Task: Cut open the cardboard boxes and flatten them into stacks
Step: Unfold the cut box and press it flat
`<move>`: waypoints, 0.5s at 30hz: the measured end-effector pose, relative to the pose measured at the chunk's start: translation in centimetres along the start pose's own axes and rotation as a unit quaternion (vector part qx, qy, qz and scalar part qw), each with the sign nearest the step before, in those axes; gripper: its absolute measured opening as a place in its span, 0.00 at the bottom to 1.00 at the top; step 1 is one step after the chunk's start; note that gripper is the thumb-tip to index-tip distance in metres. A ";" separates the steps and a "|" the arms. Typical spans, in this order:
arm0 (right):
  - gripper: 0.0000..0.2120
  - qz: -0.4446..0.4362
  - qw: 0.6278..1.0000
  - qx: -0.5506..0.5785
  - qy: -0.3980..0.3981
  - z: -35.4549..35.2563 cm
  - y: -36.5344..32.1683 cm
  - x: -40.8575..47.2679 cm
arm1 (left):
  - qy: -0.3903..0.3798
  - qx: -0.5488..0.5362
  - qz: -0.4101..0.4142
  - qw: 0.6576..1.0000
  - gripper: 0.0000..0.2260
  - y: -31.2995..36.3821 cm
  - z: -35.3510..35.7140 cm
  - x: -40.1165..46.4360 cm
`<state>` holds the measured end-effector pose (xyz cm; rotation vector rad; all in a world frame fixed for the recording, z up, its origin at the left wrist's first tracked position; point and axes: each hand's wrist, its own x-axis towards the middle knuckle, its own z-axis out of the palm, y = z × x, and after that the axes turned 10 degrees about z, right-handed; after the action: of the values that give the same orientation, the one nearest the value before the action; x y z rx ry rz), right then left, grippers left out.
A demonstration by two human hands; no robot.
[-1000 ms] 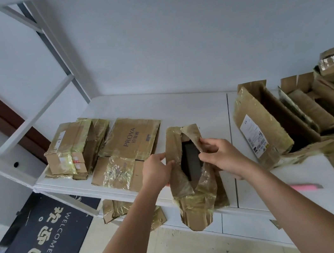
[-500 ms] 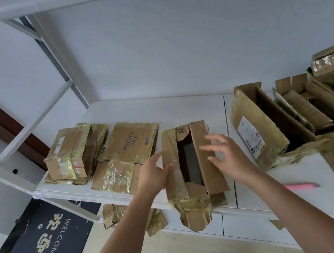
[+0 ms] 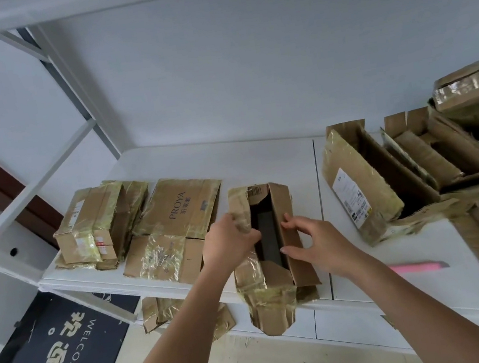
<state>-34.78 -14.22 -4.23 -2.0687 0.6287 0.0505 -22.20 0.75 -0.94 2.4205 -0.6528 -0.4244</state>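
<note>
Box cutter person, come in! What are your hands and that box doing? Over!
Left hand grips taped left flap of open box. Right hand open, fingers on right flap. Box lies on shelf, not flat yet. Pink cutter idle at right.

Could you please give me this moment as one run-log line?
left hand: grips taped flap | right hand: on right flap | slit brown cardboard box: open, unflattened | pink utility knife: idle

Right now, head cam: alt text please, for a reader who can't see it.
Two bare hands work an opened, tape-covered cardboard box at the white shelf's front edge: left hand grips its left flap, right hand touches the right flap. Flattened boxes lie left, opened boxes and a pink cutter right.
</note>
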 end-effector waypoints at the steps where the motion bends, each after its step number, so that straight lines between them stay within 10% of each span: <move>1: 0.28 0.002 1.000 0.008 -0.002 0.1 0.0 0.0 | -0.008 -0.039 0.007 0.999 0.27 -0.2 -0.5 -0.1; 8: 0.24 0.017 0.999 0.043 -0.022 0.4 0.0 0.1 | -0.039 -0.128 0.048 0.990 0.05 -1.7 -1.6 -0.3; 15: 0.21 0.026 0.999 0.037 -0.008 0.2 0.6 -0.2 | -0.026 -0.271 -0.014 0.962 0.07 -3.2 -2.6 -0.7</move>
<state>-35.18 -14.26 -4.79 -1.9784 0.6644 0.0725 -20.48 4.55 -0.83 1.9028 -0.4499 -0.5936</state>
